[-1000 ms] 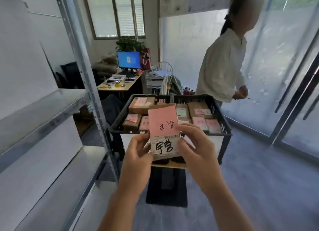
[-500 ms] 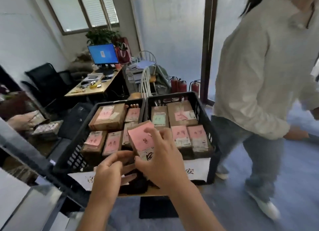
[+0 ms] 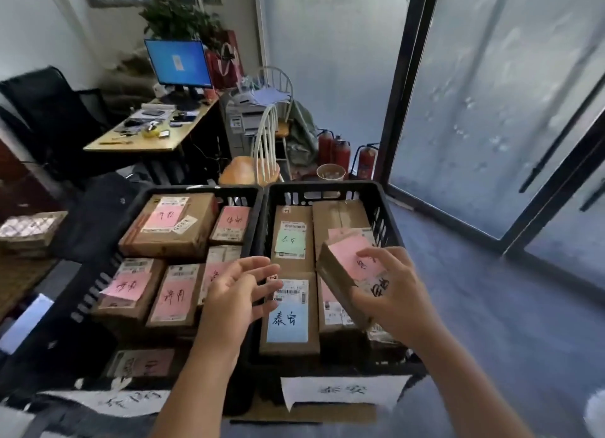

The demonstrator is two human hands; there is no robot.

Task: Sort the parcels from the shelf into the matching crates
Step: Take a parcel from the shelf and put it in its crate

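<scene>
Two black plastic crates stand side by side before me, the left crate (image 3: 98, 284) and the right crate (image 3: 386, 208), both holding several brown cardboard parcels with pink, green or blue handwritten notes. My right hand (image 3: 389, 293) grips a small brown parcel with a pink note (image 3: 347, 264), tilted over the right side of the right crate. My left hand (image 3: 235, 293) hovers with spread fingers above the divide between the crates and holds nothing. A parcel with a blue note (image 3: 289, 320) lies under it.
White paper labels hang on the crates' front walls, one on the right (image 3: 343, 392). Behind the crates are a white chair (image 3: 262, 156), a desk with a monitor (image 3: 178, 64), a printer and red fire extinguishers (image 3: 340, 149). Glass doors (image 3: 491, 110) close the right side.
I have stepped up to the crates. The parcel moved from both hands over the left crate to my right hand alone over the right crate. The person in white has left the view.
</scene>
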